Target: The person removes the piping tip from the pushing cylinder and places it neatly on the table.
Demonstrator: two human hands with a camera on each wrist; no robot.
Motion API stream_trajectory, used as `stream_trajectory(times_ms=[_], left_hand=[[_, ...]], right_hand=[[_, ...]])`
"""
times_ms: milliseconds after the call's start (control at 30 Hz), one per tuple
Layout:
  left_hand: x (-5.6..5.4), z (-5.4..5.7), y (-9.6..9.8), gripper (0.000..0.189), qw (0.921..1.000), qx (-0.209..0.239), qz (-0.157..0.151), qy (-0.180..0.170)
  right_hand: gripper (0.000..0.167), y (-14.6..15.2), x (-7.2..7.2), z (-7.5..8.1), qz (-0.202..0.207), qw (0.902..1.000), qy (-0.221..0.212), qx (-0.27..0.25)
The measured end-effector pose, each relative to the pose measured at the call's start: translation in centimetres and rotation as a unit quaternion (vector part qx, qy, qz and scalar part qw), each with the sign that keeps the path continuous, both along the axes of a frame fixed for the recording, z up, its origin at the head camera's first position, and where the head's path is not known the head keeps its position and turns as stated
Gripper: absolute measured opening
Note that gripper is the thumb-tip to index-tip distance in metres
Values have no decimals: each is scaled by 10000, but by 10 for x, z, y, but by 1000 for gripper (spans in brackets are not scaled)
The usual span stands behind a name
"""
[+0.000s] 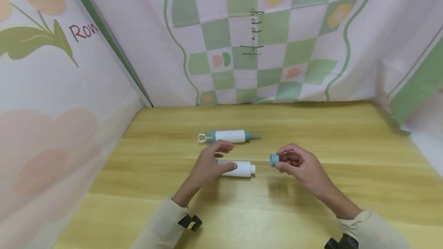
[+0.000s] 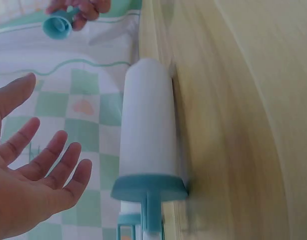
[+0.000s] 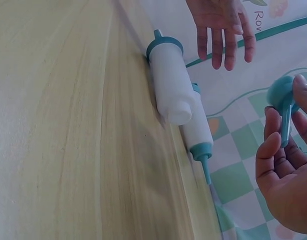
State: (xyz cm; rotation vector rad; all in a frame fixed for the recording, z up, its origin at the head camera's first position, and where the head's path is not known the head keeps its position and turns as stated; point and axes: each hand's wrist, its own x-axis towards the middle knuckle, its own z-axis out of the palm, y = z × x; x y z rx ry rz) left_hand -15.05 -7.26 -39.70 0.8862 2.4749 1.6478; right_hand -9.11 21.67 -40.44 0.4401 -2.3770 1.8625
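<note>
My right hand pinches a teal nozzle cap above the table; in the right wrist view the cap's thin spout points down along the fingers. A white plastic tube lies on its side, its bare narrow neck facing the right hand. Its other end carries a teal flange with a teal rod behind it. Over this tube hovers my left hand, fingers spread and holding nothing, covering part of the tube in the head view.
Beyond the tube lies a similar white syringe-like dispenser with a teal nozzle on its right end and a ring handle on its left. A patterned cloth hangs at the back of the wooden table, with another at the left.
</note>
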Motion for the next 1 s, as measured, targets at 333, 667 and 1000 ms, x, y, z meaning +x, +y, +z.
stream_trajectory(times_ms=[333,667,1000], left_hand=[[4,1,18,44,9995,205,-236,-59],[9,-1,34,44,9982,469,-275,-242],[13,-2,48,40,9962,638,-371,-459]], right_hand=[[23,1,0,1,-43,9999,83,59],[22,-3,0,1,-67,9999,62,73],[22,-7,-1,0,-13,10000,13,49]])
